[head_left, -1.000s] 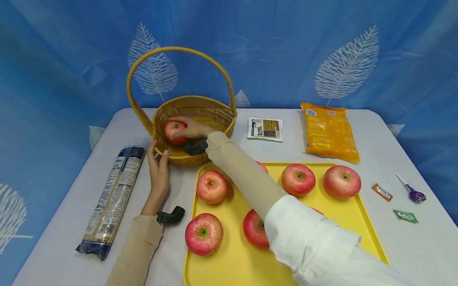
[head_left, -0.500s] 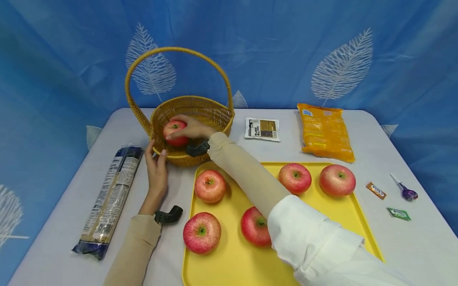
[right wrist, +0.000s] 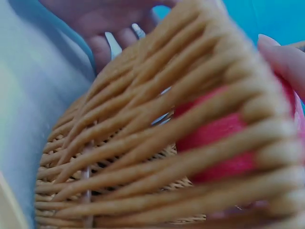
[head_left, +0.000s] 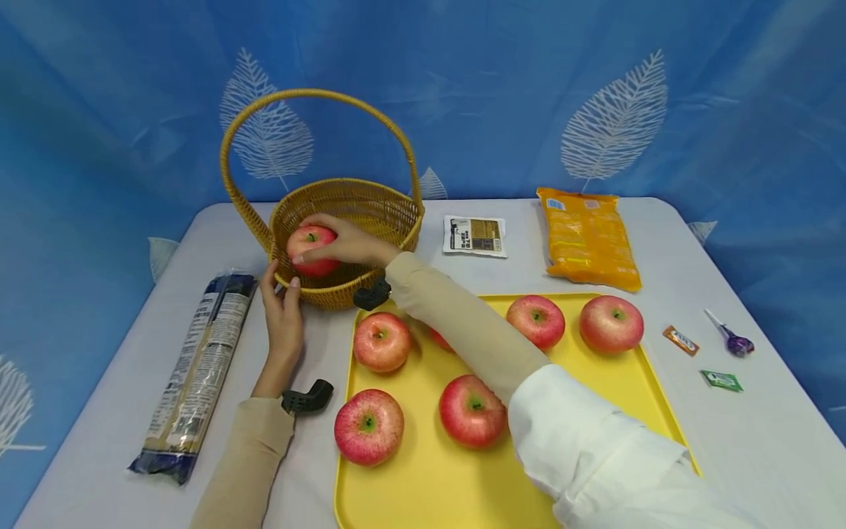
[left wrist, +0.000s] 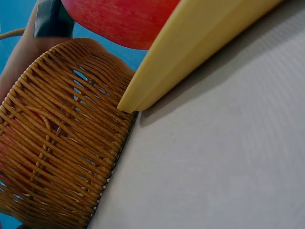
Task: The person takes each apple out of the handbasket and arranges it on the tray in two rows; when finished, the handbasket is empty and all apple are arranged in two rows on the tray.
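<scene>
A red apple [head_left: 311, 250] sits within the left end of the wicker basket [head_left: 340, 295], under the tall arched handle. My right hand [head_left: 346, 242] grips this apple, thumb on the near side and fingers over the far side. In the right wrist view, red apple skin [right wrist: 217, 138] shows through the weave, and a thumb [right wrist: 281, 59] lies at its top. My left hand [head_left: 283, 323] holds the basket's near left side, with thumb and index finger at the rim. Its other fingers [right wrist: 102, 50] lie curled against the outer wall in the right wrist view.
A yellow tray [head_left: 423, 485] with several apples [head_left: 369, 427] stands beside the basket, below my right arm. A long noodle packet [head_left: 198, 375] lies left. Farther right are a small pouch [head_left: 474, 236], an orange bag [head_left: 590, 239], two wrapped candies [head_left: 722, 380] and a lollipop [head_left: 736, 343].
The head view has drifted, moving everything slightly left in it. My right wrist has come a little nearer, and the gripped apple looks slightly larger. My left hand stays at the basket.
</scene>
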A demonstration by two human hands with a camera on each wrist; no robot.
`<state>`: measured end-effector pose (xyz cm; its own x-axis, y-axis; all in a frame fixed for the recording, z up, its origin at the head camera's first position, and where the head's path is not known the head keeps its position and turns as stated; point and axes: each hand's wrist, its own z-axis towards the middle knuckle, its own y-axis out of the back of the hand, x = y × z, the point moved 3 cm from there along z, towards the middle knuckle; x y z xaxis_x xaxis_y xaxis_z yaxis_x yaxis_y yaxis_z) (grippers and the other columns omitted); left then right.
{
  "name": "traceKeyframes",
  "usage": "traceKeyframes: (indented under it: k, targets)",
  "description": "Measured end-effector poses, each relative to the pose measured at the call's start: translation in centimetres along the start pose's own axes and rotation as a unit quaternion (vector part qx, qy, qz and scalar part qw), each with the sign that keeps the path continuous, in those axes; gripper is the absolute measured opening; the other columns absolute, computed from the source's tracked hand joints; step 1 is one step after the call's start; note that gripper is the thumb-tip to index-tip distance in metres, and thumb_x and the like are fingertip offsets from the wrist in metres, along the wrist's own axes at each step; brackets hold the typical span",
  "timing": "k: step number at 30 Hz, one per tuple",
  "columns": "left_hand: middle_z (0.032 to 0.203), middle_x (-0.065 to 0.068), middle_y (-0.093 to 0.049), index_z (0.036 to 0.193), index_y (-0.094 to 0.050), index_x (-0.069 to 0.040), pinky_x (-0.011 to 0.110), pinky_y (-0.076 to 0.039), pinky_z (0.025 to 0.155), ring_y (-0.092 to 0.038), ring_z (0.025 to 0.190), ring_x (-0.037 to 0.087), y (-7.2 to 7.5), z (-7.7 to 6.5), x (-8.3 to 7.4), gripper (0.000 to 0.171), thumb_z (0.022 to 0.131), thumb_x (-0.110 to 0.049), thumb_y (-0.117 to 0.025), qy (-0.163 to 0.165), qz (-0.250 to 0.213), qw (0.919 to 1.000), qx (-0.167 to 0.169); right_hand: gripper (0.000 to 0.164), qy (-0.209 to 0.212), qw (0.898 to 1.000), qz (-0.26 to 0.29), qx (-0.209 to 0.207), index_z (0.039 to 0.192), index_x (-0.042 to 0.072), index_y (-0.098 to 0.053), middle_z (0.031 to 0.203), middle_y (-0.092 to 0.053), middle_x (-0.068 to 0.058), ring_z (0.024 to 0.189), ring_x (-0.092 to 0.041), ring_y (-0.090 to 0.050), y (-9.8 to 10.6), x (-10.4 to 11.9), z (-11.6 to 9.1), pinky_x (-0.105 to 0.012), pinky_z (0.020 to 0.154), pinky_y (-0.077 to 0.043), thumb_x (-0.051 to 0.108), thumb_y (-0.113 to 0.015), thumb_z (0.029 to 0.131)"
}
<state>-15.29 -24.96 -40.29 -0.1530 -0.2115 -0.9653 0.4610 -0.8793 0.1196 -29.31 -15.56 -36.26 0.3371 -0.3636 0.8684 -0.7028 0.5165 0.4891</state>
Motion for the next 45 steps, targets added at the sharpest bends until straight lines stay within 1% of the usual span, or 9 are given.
traceKeyframes:
  k: [4,12,16,20,24,29,35,40,45]
  targets:
    - [0.146,0.013,-0.020,0.143,-0.018,-0.006,0.038,-0.031,0.099,-0.033,0.127,0.030,0.0,0.1,-0.1,0.052,0.096,-0.019,-0.036,0.000,-0.006,1.0000,-0.003,0.071,0.025,1.000,-0.002,-0.006,0.138,0.024,-0.033,0.132,-0.046,0.002,0.114,-0.011,-0.049,0.5,0.7,-0.7,-0.025,0.086,-0.045,0.037,-0.068,0.078]
    - [0.145,0.015,-0.021,0.142,-0.017,-0.006,0.035,-0.032,0.099,-0.033,0.127,0.030,-0.1,-0.2,-0.1,0.051,0.096,-0.019,-0.036,0.008,0.000,0.9999,-0.007,0.066,0.039,0.999,-0.012,-0.027,0.134,0.025,-0.038,0.128,-0.050,0.002,0.111,-0.008,-0.050,1.9,1.8,-3.3,-0.022,0.087,-0.044,0.035,-0.069,0.077]
    - [0.145,0.014,-0.022,0.142,-0.019,-0.007,0.031,-0.033,0.097,-0.034,0.126,0.030,-0.1,0.0,0.3,0.051,0.096,-0.019,-0.036,0.012,0.002,0.9998,-0.013,0.064,0.038,0.999,-0.006,-0.026,0.136,0.020,-0.037,0.128,-0.050,-0.001,0.112,-0.010,-0.049,3.2,3.1,-5.7,-0.022,0.088,-0.044,0.028,-0.068,0.080]
    - [0.145,0.010,-0.024,0.142,-0.020,-0.014,0.025,-0.034,0.094,-0.036,0.125,0.027,0.0,0.5,1.7,0.050,0.096,-0.022,-0.037,0.006,-0.005,0.9998,-0.016,0.062,0.045,0.999,0.009,-0.028,0.137,0.014,-0.035,0.132,-0.046,-0.006,0.115,-0.015,-0.048,4.9,4.2,-8.2,-0.024,0.089,-0.044,0.020,-0.065,0.082]
    - [0.145,0.009,-0.023,0.142,-0.020,-0.015,0.022,-0.034,0.092,-0.036,0.125,0.027,-0.1,0.7,2.1,0.050,0.097,-0.022,-0.038,-0.003,-0.012,0.9998,-0.013,0.062,0.051,0.998,0.034,-0.029,0.137,0.014,-0.034,0.134,-0.042,-0.007,0.115,-0.017,-0.047,7.0,2.8,-9.3,-0.027,0.088,-0.045,0.018,-0.064,0.083]
    - [0.146,0.006,-0.021,0.143,-0.018,-0.018,0.030,-0.033,0.097,-0.035,0.127,0.029,-0.1,0.9,3.0,0.050,0.097,-0.024,-0.037,-0.003,-0.012,0.9999,-0.011,0.060,0.016,0.999,0.020,-0.041,0.132,0.027,-0.039,0.131,-0.044,0.000,0.112,-0.014,-0.047,10.0,-0.2,-10.8,-0.033,0.087,-0.045,0.029,-0.068,0.079]
    - [0.144,0.010,-0.021,0.143,-0.017,-0.019,0.036,-0.032,0.099,-0.033,0.128,0.032,-0.1,0.8,3.0,0.050,0.097,-0.023,-0.036,-0.007,-0.029,0.9995,-0.004,0.060,-0.026,0.998,-0.013,-0.051,0.130,0.033,-0.040,0.128,-0.044,0.001,0.112,-0.018,-0.048,13.7,-1.4,-14.9,-0.038,0.089,-0.045,0.033,-0.070,0.077]
    - [0.146,0.009,-0.019,0.143,-0.018,-0.018,0.033,-0.032,0.098,-0.032,0.129,0.033,-0.1,0.7,2.9,0.050,0.097,-0.023,-0.036,-0.008,-0.041,0.9991,-0.003,0.059,-0.078,0.994,-0.052,-0.056,0.129,0.035,-0.039,0.124,-0.046,-0.002,0.105,-0.024,-0.051,16.5,-2.3,-18.9,-0.039,0.083,-0.046,0.034,-0.068,0.078]
    - [0.145,0.009,-0.021,0.143,-0.018,-0.019,0.024,-0.035,0.092,-0.034,0.127,0.033,0.0,0.7,2.9,0.049,0.097,-0.023,-0.037,-0.009,-0.039,0.9992,-0.007,0.059,-0.105,0.990,-0.072,-0.065,0.130,0.030,-0.039,0.121,-0.048,-0.006,0.100,-0.028,-0.054,18.2,-3.2,-23.2,-0.035,0.081,-0.048,0.028,-0.069,0.080]
